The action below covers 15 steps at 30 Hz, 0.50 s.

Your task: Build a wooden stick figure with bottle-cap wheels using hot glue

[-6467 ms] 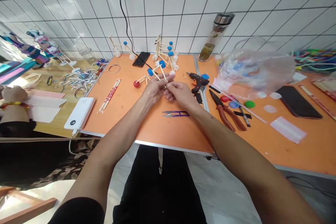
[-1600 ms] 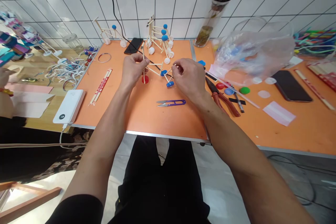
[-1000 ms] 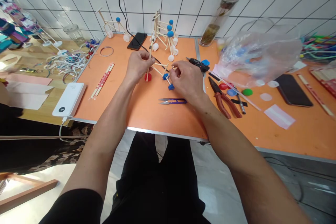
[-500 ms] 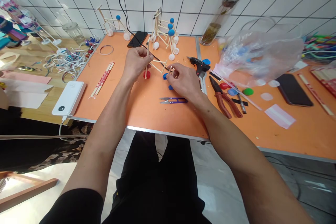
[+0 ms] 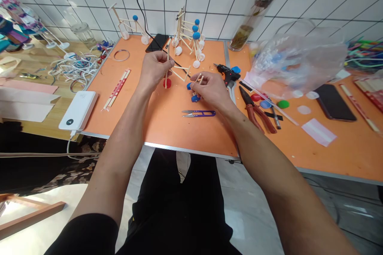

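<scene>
My left hand (image 5: 156,67) pinches a thin wooden stick frame (image 5: 180,73), its upright stick rising between thumb and fingers. A red bottle cap (image 5: 167,83) is at the foot of that upright. My right hand (image 5: 211,87) is closed on a smaller stick piece (image 5: 198,80) that has blue caps (image 5: 196,98) at its lower ends. A small gap separates the two pieces. Just below the right hand, purple-handled thread snips (image 5: 199,114) lie on the orange table (image 5: 167,127).
Behind the hands stand stick models with blue and white caps (image 5: 188,34). A glue gun (image 5: 226,72), pliers (image 5: 254,109) and a plastic bag (image 5: 296,59) lie to the right. On the left are wrapped chopsticks (image 5: 116,91) and a white power bank (image 5: 78,110).
My right hand has shifted slightly, and its stick piece with blue caps now shows more clearly, tilted to the right. The left hand stays nearly in place with its frame.
</scene>
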Motion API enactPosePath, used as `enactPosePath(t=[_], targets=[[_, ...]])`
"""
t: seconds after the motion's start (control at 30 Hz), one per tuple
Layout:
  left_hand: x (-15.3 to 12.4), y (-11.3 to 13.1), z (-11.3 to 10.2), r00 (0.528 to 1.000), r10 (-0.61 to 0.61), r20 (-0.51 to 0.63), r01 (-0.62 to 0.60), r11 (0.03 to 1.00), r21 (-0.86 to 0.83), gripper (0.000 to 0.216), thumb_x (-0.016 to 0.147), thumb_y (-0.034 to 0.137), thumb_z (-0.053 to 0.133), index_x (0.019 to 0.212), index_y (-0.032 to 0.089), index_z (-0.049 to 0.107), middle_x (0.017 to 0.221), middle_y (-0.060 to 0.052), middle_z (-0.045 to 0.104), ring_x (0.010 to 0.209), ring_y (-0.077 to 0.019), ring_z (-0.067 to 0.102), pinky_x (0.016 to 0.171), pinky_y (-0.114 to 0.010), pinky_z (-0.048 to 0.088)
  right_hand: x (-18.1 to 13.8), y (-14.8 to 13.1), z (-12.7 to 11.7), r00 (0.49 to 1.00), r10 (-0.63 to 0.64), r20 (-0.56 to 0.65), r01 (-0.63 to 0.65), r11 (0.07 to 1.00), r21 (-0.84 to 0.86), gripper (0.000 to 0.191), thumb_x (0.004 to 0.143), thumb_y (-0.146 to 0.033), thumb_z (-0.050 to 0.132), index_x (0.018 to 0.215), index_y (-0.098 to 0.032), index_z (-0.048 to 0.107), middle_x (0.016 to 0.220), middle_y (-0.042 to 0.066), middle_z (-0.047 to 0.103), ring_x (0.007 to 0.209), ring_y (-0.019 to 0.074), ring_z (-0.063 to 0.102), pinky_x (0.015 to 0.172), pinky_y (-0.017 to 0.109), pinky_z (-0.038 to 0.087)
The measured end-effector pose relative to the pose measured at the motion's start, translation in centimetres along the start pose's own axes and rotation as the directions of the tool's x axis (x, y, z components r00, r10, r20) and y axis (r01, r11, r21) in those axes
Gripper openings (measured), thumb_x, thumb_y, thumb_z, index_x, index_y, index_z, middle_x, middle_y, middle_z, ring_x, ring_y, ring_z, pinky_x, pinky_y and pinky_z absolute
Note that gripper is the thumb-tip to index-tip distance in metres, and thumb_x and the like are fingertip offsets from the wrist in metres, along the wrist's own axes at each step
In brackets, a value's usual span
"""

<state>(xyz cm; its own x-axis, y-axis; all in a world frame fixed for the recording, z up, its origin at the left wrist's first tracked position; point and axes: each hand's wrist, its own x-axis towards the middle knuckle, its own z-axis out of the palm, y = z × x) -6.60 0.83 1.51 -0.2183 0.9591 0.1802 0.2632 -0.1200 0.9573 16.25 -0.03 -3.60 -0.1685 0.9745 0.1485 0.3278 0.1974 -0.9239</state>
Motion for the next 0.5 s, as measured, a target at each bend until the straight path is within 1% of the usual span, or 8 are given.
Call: enactPosePath(t=[0.1, 0.2, 0.37, 0.5], targets=[[-0.2, 0.2, -0.1, 1.000, -0.005, 0.001, 0.005, 1.000, 0.004, 0.020, 0.092, 0.005, 0.081, 0.083, 0.020, 0.070, 0.077, -0.001, 0.067, 0.067, -0.0161, 0.072, 0.078, -0.033, 0.068, -0.2, -0.6, -0.1, 0.999, 0.030, 0.019, -0.030, 0.999, 0.039, 0.019, 0.086, -0.021, 0.082, 0.106, -0.023, 0.081, 0.076, -0.001, 0.079, 0.063, 0.0192, 0.075, 0.058, 0.032, 0.061], [-0.3, 0.3, -0.3, 1.000, -0.004, 0.007, 0.004, 1.000, 0.001, 0.021, 0.091, 0.006, 0.083, 0.084, 0.020, 0.069, 0.076, -0.001, 0.067, 0.068, -0.0159, 0.073, 0.078, -0.032, 0.068, -0.4, -1.0, 0.0, 0.996, 0.080, 0.037, -0.084, 0.991, 0.104, 0.020, 0.089, -0.015, 0.084, 0.106, -0.023, 0.079, 0.074, -0.002, 0.076, 0.063, 0.0192, 0.077, 0.056, 0.031, 0.065], [-0.3, 0.3, -0.4, 1.000, 0.000, 0.014, 0.000, 1.000, -0.014, 0.024, 0.091, 0.004, 0.083, 0.081, 0.020, 0.068, 0.074, 0.000, 0.066, 0.064, -0.0148, 0.070, 0.075, -0.031, 0.066, -0.4, -1.4, 0.1, 0.990, 0.115, 0.078, -0.128, 0.974, 0.187, 0.027, 0.090, -0.009, 0.087, 0.113, -0.021, 0.079, 0.079, 0.000, 0.080, 0.072, 0.0221, 0.084, 0.067, 0.035, 0.075], [-0.2, 0.2, -0.4, 1.000, 0.010, 0.026, -0.009, 0.999, -0.038, 0.026, 0.089, 0.003, 0.081, 0.076, 0.021, 0.066, 0.071, 0.001, 0.064, 0.059, -0.0138, 0.066, 0.064, -0.028, 0.059, -0.7, -1.9, 0.0, 0.983, 0.108, 0.147, -0.143, 0.956, 0.258, 0.030, 0.095, -0.009, 0.090, 0.120, -0.020, 0.077, 0.086, 0.001, 0.083, 0.079, 0.0208, 0.088, 0.076, 0.033, 0.079]])
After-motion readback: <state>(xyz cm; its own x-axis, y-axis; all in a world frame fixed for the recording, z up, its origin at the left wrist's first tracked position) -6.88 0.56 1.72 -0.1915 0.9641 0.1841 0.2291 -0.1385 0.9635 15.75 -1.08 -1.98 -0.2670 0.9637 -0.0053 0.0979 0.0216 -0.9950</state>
